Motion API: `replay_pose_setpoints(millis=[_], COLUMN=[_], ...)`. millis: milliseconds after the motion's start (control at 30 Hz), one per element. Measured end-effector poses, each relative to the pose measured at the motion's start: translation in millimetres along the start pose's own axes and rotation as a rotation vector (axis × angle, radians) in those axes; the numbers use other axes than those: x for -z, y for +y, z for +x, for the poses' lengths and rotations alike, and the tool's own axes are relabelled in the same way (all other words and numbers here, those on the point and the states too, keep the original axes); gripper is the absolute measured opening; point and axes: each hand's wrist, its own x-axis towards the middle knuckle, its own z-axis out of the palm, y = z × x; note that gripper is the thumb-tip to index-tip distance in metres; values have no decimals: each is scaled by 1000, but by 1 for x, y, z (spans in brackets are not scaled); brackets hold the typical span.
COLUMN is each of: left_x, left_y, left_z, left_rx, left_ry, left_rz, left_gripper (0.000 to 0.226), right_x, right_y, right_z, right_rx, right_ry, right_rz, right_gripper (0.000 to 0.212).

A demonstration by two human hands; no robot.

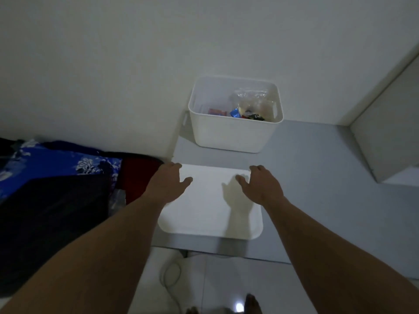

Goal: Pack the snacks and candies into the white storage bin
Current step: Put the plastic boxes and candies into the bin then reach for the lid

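The white storage bin (231, 134) stands open at the back of the grey table (322, 189), against the wall. Inside it lie several snacks and candies (247, 109): a clear bag, a red packet and blue and dark wrappers. In front of the bin a flat white lid (204, 209) lies on the table. My left hand (169, 184) is at the lid's far left corner and my right hand (260, 184) at its far right edge. Both have thumbs spread inward over the lid and fingers loosely curved. I cannot tell whether they touch it.
A pile of dark and blue flowered cloth (56, 177) lies to the left of the table. A white cabinet (385, 143) juts out at the right. A cable (170, 275) runs across the tiled floor below the table edge, near my feet (251, 302).
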Motion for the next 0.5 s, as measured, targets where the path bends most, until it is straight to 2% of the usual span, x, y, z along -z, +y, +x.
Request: replay_pose_setpoints(millis=[267,400,500], left_x=[-46,-56,-55], left_y=[-46,-49,-48], left_z=[-20,-25,-25], left_rx=[50,66,177], left_ry=[-145,-79,-44], left_rz=[46,81,25], left_gripper=[70,69,64], right_x=[-61,-75,-76], right_y=[13,17,16], right_z=[-29,-35,-34], right_rx=[-148,-178,-256], right_ry=[-102,-95,-96], right_rz=[19,28,87], right_gripper=[54,60,73])
